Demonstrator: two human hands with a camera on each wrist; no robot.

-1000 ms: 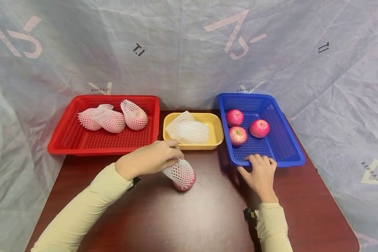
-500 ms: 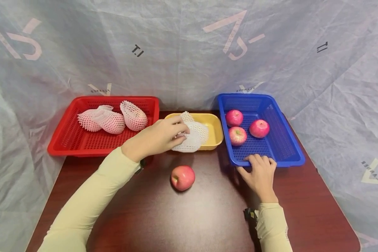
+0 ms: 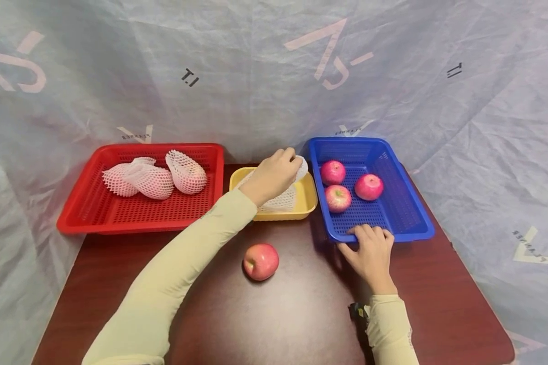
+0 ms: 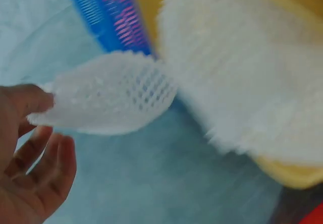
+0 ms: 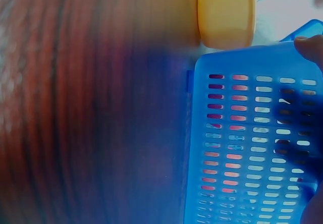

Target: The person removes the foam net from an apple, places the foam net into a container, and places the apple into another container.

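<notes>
Over the yellow tray (image 3: 309,195), my left hand (image 3: 274,175) pinches a white foam net sleeve (image 4: 106,93) by one end, the rest of it hanging free in the left wrist view. More white netting (image 3: 280,202) lies in the tray, partly behind the arm. A bare red apple (image 3: 261,261) sits on the table in front of the tray. My right hand (image 3: 371,253) grips the near rim of the blue basket (image 3: 413,235), fingers over the edge and thumb outside. Inside that basket are 3 bare apples (image 3: 369,187) toward its left side.
A red basket (image 3: 137,223) stands at the back left, holding several net-wrapped fruits (image 3: 152,181). All the containers stand along the back of the dark red table (image 3: 301,314), with a grey printed cloth (image 3: 246,101) hanging behind them.
My left hand has pulled the foam net off the apple and carried it up and right over the yellow tray. The apple stays on the table. My right hand keeps its grip on the rim.
</notes>
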